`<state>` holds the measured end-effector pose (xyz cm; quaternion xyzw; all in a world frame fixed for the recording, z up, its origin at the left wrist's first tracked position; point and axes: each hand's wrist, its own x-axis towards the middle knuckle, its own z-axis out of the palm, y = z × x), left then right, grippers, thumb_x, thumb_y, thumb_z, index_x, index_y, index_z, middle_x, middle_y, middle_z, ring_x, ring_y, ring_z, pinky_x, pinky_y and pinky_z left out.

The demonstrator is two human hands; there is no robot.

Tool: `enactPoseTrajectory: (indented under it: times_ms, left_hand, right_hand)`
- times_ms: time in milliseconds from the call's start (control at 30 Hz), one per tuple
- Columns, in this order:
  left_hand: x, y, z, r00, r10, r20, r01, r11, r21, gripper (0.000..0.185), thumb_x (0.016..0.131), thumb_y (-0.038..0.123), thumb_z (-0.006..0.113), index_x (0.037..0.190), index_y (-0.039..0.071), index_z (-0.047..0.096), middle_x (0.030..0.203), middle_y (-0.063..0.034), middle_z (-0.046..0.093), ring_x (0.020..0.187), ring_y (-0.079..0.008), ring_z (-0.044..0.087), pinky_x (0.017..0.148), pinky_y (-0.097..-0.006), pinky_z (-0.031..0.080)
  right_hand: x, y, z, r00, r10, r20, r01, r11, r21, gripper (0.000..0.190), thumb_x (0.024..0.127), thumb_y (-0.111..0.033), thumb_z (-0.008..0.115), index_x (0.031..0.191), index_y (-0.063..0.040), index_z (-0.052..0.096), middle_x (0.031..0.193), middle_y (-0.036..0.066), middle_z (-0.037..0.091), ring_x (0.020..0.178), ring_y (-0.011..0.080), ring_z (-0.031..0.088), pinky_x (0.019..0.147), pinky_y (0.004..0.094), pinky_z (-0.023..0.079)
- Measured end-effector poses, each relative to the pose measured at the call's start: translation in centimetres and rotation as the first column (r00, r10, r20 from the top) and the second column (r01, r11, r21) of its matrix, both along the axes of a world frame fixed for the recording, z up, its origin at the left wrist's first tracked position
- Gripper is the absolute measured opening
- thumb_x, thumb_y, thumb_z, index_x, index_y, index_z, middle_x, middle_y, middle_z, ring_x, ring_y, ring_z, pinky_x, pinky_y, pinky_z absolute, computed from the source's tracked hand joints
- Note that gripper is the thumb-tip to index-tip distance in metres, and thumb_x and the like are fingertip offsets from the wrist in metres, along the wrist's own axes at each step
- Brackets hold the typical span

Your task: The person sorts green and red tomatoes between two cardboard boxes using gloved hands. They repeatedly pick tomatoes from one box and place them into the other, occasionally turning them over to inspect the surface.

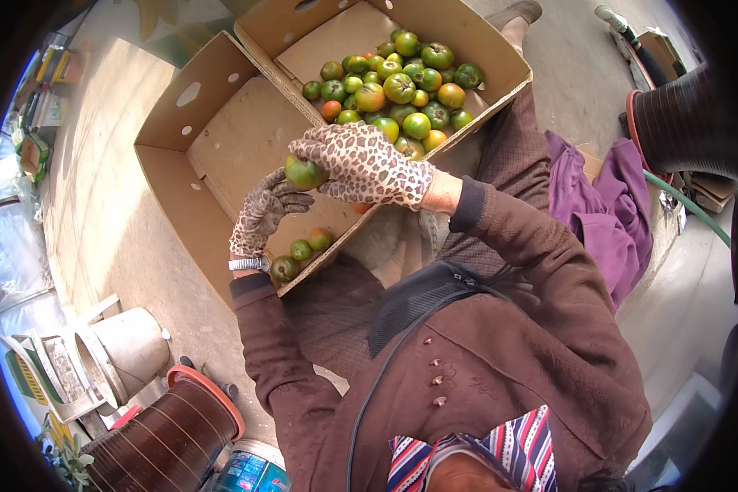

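Observation:
A green tomato (305, 172) is in my right hand (372, 163), gripped between thumb and fingers. My left hand (267, 206) is cupped just beside and below it, fingers apart; whether they touch the fruit I cannot tell. Both hands wear leopard-print gloves. Beneath them is the left cardboard box (184, 184), with several tomatoes (301, 249) along its near wall, one partly hidden by my right hand. The adjoining cardboard box (320, 37) on the right holds a large heap of green and orange-red tomatoes (400, 89).
Purple cloth (615, 209) lies right of my leg, near a dark brown pot (689, 123) and a green hose (689, 206). At lower left are a white bucket (132, 347), another brown pot (166, 427) and a blue tub (255, 470). A shoe (519, 12) shows beyond the right box.

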<state>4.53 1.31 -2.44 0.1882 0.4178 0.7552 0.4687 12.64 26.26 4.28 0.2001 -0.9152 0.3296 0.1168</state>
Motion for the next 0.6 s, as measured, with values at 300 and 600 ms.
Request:
enactPoseTrajectory:
  times_ms: [300, 600]
  left_hand:
    - [-1.3, -0.8, -3.6, 0.951, -0.026, -0.308, -0.246, 0.538, -0.806, 0.054, 0.094, 0.033, 0.061, 0.133, -0.002, 0.050, 0.115, -0.0157, 0.065, 0.094, -0.0230, 0.066, 0.082, -0.0334, 0.052]
    - [-0.5, -1.0, -4.7, 0.895, -0.363, -0.259, -0.123, 0.357, -0.926, 0.053, 0.087, 0.032, 0.068, 0.129, 0.000, 0.056, 0.105, -0.0102, 0.066, 0.083, -0.0175, 0.062, 0.075, -0.0313, 0.050]
  right_hand:
    - [-1.0, 21.6, -0.9, 0.727, -0.606, 0.321, 0.390, 0.751, 0.533, 0.054, 0.066, -0.021, 0.081, 0.114, -0.004, 0.063, 0.104, 0.018, 0.067, 0.102, 0.0328, 0.064, 0.087, 0.0388, 0.050]
    - [-1.6, 24.2, -4.3, 0.604, -0.717, 0.348, 0.291, 0.605, 0.742, 0.034, 0.064, -0.023, 0.078, 0.088, -0.001, 0.070, 0.084, 0.019, 0.069, 0.081, 0.0335, 0.067, 0.072, 0.0430, 0.052]
